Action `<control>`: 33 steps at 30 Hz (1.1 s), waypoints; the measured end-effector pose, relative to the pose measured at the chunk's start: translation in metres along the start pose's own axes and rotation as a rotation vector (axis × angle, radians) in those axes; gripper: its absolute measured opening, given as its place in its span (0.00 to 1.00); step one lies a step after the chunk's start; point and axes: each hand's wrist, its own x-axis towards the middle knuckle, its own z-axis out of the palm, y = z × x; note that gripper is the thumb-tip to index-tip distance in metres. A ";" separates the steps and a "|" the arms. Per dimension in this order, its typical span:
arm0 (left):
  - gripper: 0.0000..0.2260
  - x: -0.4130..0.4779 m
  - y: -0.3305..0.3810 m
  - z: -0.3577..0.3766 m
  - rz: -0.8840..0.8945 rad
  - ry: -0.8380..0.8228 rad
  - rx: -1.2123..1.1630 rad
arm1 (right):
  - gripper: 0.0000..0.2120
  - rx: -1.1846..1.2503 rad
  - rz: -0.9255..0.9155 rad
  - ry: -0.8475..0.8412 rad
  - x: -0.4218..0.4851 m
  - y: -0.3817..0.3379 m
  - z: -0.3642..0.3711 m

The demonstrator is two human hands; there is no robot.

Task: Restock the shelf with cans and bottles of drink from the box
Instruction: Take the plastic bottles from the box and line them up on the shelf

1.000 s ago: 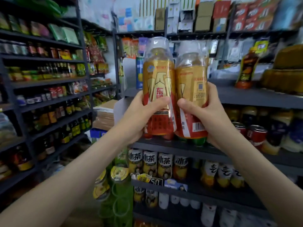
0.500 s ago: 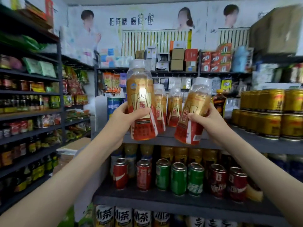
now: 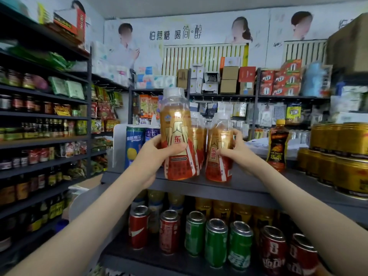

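I've stood my right hand's (image 3: 238, 154) gold-and-red plastic bottle (image 3: 218, 166) on the dark metal shelf (image 3: 258, 186); both hands stay clamped, left hand's (image 3: 155, 156) twin bottle (image 3: 176, 126) next.

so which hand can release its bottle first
Right, probably. The right hand has the right bottle upright, further in on the shelf; the left hand holds the left bottle nearer the front edge.

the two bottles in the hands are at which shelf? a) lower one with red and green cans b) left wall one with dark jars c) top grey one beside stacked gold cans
c: left hand's gold and red plastic bottle and right hand's matching bottle are at the top grey shelf, beside stacked gold cans.
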 end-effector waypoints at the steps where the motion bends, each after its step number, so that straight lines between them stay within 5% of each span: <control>1: 0.15 0.001 0.000 0.002 0.006 0.005 -0.001 | 0.36 -0.012 0.006 -0.035 0.005 -0.001 -0.003; 6: 0.21 0.005 -0.002 0.003 0.000 0.047 -0.014 | 0.40 -0.191 0.001 -0.054 0.011 -0.004 -0.004; 11: 0.22 0.008 -0.005 0.001 -0.021 0.035 0.003 | 0.32 -0.391 0.052 -0.030 0.023 0.005 -0.009; 23: 0.19 0.012 -0.019 0.012 -0.036 -0.041 -0.022 | 0.23 -0.431 0.032 0.094 0.048 0.032 -0.006; 28: 0.22 0.016 -0.021 0.015 -0.054 -0.034 0.024 | 0.33 -0.574 0.099 0.116 0.049 0.030 0.005; 30: 0.23 0.017 -0.020 0.016 -0.057 -0.045 0.045 | 0.41 -0.569 0.047 0.151 0.046 0.028 0.009; 33: 0.21 0.019 -0.019 0.015 -0.063 -0.065 0.054 | 0.34 -0.483 -0.199 0.323 0.025 0.005 0.016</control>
